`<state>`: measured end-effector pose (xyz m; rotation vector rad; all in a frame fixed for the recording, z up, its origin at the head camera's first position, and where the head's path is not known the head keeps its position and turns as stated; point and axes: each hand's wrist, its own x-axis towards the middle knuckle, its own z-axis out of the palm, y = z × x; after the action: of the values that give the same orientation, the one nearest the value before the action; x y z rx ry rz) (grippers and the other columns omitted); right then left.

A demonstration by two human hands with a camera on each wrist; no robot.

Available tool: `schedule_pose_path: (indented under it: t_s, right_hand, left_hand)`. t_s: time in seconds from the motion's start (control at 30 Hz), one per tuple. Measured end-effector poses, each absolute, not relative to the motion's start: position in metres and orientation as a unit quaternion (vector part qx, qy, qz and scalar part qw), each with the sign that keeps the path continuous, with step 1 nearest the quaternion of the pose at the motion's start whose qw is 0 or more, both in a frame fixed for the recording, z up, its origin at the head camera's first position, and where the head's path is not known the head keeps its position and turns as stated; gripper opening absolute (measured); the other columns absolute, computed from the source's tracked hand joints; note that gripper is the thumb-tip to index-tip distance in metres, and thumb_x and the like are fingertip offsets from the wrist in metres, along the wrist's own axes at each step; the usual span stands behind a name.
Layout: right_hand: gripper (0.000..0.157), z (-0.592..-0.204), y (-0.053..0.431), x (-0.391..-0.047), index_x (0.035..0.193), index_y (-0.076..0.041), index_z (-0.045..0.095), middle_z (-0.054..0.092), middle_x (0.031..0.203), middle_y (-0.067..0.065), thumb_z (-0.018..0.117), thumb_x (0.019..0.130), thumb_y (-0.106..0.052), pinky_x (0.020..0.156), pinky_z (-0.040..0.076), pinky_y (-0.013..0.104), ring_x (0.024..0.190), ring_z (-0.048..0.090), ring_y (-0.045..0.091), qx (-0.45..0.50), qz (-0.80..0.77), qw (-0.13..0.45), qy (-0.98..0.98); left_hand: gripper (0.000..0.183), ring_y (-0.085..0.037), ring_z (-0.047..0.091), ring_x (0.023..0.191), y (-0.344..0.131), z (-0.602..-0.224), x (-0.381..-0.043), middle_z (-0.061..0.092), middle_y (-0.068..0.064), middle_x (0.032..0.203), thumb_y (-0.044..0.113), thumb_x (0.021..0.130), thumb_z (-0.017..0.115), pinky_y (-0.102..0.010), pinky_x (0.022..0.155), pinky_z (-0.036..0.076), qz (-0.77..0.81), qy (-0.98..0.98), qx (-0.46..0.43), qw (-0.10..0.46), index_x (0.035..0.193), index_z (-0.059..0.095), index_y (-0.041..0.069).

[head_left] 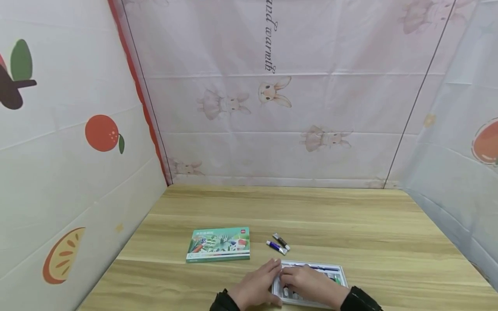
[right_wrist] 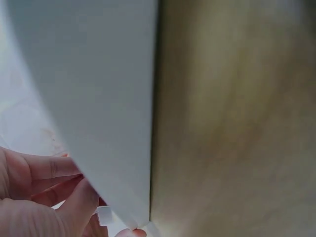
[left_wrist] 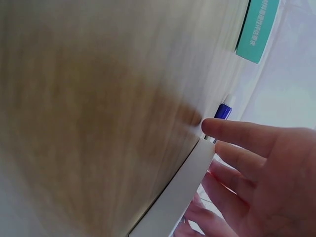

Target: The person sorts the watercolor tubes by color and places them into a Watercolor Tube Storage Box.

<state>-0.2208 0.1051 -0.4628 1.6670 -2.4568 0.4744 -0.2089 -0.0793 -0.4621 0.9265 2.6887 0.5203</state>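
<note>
The left hand [head_left: 257, 283], fingers mostly straight, rests against the left edge of a white tray [head_left: 344, 276] on the desk [head_left: 389, 242], while the right hand [head_left: 307, 283] bends over the tray, its grip impossible to tell, with a blue tube [head_left: 276, 247] and a dark tube [head_left: 281, 241] beyond, right of a green box [head_left: 218, 245].

A wide lane is left along the table's [head_left: 389, 242] right edge and another along its far edge, bounded by a cloth wall [head_left: 249, 56]. Beyond the tray's [head_left: 343, 275] far left corner, passage is obstructed by two tubes [head_left: 276, 247], and farther left by a green box [head_left: 218, 245]. The tray's left side is blocked by the left hand [head_left: 257, 281].
</note>
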Motion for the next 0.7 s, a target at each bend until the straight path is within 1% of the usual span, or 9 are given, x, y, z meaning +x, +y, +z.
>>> schedule_pose_path:
  t_s: [0.17, 0.3, 0.4, 0.53, 0.7]
  right_hand:
    - [0.017, -0.4633, 0.1070, -0.2203, 0.095, -0.020, 0.060, 0.052, 0.095, -0.012, 0.052, 0.079, -0.017, 0.072, 0.040, 0.011, 0.088, 0.046, -0.004, 0.556, 0.149, 0.059, -0.816]
    - [0.018, -0.4634, 0.1083, -0.2214, 0.096, -0.021, 0.061, 0.051, 0.100, -0.011, 0.051, 0.081, -0.018, 0.075, 0.040, 0.015, 0.093, 0.045, -0.001, 0.555, 0.157, 0.050, -0.815]
    - [0.019, -0.4631, 0.1095, -0.2222, 0.097, -0.020, 0.061, 0.051, 0.102, -0.011, 0.051, 0.081, -0.018, 0.075, 0.040, 0.015, 0.094, 0.046, 0.000, 0.556, 0.168, 0.041, -0.813]
    - [0.019, -0.4625, 0.1106, -0.2229, 0.097, -0.021, 0.061, 0.052, 0.099, -0.011, 0.052, 0.080, -0.018, 0.074, 0.040, 0.015, 0.092, 0.046, -0.001, 0.557, 0.169, 0.036, -0.812]
    - [0.015, -0.4624, 0.1133, -0.2236, 0.092, -0.021, 0.061, 0.052, 0.095, -0.012, 0.055, 0.078, -0.017, 0.071, 0.040, 0.012, 0.088, 0.046, -0.003, 0.557, 0.161, 0.053, -0.813]
  left_hand:
    - [0.080, -0.012, 0.016, 0.119, -0.0800, -0.4621, -0.2092, 0.023, 0.003, 0.132, 0.052, 0.063, 0.056, -0.031, 0.087, 0.032, 0.174, 0.923, 0.321, 0.124, 0.128, 0.030, 0.013]
    - [0.080, -0.012, 0.016, 0.119, -0.0807, -0.4619, -0.2097, 0.022, 0.003, 0.132, 0.053, 0.064, 0.055, -0.031, 0.087, 0.032, 0.173, 0.922, 0.325, 0.120, 0.128, 0.030, 0.013]
    - [0.079, -0.013, 0.016, 0.119, -0.0812, -0.4614, -0.2097, 0.022, 0.002, 0.132, 0.053, 0.064, 0.054, -0.031, 0.087, 0.032, 0.175, 0.921, 0.328, 0.119, 0.128, 0.030, 0.012]
    - [0.080, -0.013, 0.016, 0.119, -0.0819, -0.4606, -0.2089, 0.022, 0.001, 0.132, 0.052, 0.065, 0.055, -0.030, 0.088, 0.032, 0.174, 0.921, 0.330, 0.115, 0.128, 0.030, 0.010]
    - [0.081, -0.013, 0.017, 0.119, -0.0816, -0.4588, -0.2071, 0.022, 0.000, 0.132, 0.053, 0.065, 0.055, -0.029, 0.087, 0.032, 0.172, 0.921, 0.329, 0.116, 0.128, 0.030, 0.009]
